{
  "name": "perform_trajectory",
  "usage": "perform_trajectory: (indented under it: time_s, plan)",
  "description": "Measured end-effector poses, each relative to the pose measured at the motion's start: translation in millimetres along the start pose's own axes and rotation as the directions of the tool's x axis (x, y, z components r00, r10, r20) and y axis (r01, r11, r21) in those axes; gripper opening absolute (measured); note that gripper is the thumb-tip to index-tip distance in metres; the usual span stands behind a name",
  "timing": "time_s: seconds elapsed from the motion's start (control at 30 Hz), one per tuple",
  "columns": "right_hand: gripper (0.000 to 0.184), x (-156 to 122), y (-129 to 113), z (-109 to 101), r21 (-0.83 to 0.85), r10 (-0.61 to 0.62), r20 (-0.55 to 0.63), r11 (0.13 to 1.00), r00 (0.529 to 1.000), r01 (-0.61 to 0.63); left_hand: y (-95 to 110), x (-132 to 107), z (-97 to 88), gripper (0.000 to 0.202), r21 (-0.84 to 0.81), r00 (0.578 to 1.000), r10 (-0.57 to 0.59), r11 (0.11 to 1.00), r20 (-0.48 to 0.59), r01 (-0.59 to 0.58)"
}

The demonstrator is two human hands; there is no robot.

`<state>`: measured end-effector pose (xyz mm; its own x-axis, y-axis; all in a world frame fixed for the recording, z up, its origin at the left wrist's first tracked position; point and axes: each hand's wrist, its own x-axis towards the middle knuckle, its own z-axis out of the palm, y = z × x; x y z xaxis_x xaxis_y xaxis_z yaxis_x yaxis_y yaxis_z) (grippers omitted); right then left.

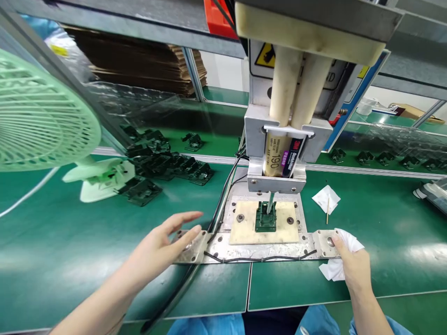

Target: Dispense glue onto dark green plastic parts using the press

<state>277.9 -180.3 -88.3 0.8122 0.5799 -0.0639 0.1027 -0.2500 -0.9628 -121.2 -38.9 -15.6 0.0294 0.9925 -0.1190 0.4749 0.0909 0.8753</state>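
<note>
Workshop w/ metal shelving; green table (87, 251) in front. Far left, beyond the left hand, a pale green fan (42, 116); just right of it, also past that hand, a cluster of dark plastic pcs (160, 163). Left hand (164, 242) is open, thumb & index spread over a steel button block (197, 253) (can't tell if it's pressing). Btw the hands & a bit beyond them, one dark green pc (265, 223) sits in a cream fixture plate (242, 233), w/ a slim nozzle (271, 202) reaching down to it below a cartridge (274, 153). Right hand (358, 270) grips crumpled white tissue (335, 270), thumb at the other block (321, 244). Beyond it: white paper (326, 197) w/ a thin stick (327, 215), then, farther off, a row of similar pcs (365, 158).

Progress: prob. mid-run, this pc seated under the nozzle; can't tell if anything's been dispensed, nor whether cluster or row is finished.

Cartridge reads "3M", "Scotch-Weld", "190"; smaller print illegible. Above: yellow hand-hazard triangle (266, 56).
</note>
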Motion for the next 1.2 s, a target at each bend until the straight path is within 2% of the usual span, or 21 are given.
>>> perform_trajectory:
  time_s: [0.03, 0.1, 0.23, 0.37, 0.83, 1.2]
  plan:
    - [0.056, -0.9, -3.2, 2.6, -0.006, -0.003, 0.023, 1.0, 1.0, 0.003, -9.3, -3.2, -2.1, 0.065, -0.052, 0.996, -0.084, 0.995, 0.035, 0.085]
    - [0.057, -2.4, -7.2, 6.1, -0.014, 0.011, 0.04, 1.0, 0.999, -0.011, -23.9, -9.0, -0.3, 0.07, -0.128, 0.984, -0.161, 0.977, 0.082, 0.17]
    - [0.062, -4.2, -4.2, 6.7, -0.037, 0.061, -0.004, 0.997, 0.998, -0.061, -37.7, -15.4, 15.2, 0.067, -0.284, 0.988, -0.155, 0.948, -0.019, 0.143]
    - [0.066, -3.3, 6.8, 5.1, -0.093, 0.043, -0.074, 0.994, 0.996, -0.049, -43.7, -16.5, 25.3, 0.056, -0.388, 0.98, -0.175, 0.913, -0.097, 0.124]
    - [0.065, -0.7, 15.8, 4.3, -0.077, 0.015, -0.085, 0.997, 0.996, -0.021, -57.3, -15.5, 24.8, 0.053, -0.381, 0.98, -0.175, 0.916, -0.09, 0.128]
    - [0.065, -1.1, 16.7, 4.6, -0.052, 0.028, -0.092, 0.998, 0.995, -0.033, -53.9, -15.7, 24.9, 0.055, -0.4, 0.978, -0.188, 0.906, -0.089, 0.138]
